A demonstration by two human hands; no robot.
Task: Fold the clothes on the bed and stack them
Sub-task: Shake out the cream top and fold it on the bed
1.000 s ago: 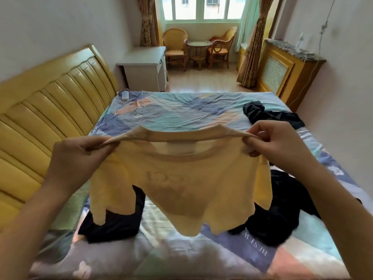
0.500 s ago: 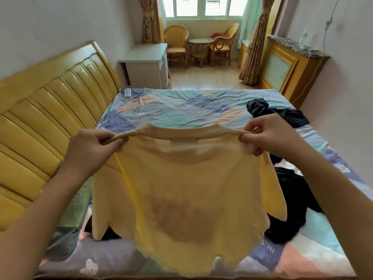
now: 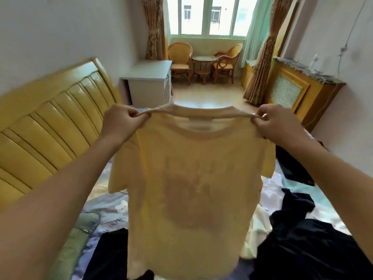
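step: spreading to fold | we pinch the yellow T-shirt (image 3: 193, 178) at each shoulder, left hand (image 3: 121, 123) and right hand (image 3: 276, 123) level | shirt hangs above the bed (image 3: 105, 211), long axis straight down from both hands, dark clothes (image 3: 302, 245) beneath at right

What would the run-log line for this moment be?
phase: shirt held up, unfolded | left hand: pinches shoulder of yellow T-shirt | right hand: pinches other shoulder | dark clothes: unfolded on bed

wicker chairs (image 3: 203, 61), white desk (image 3: 148, 81), curtains (image 3: 262, 49)
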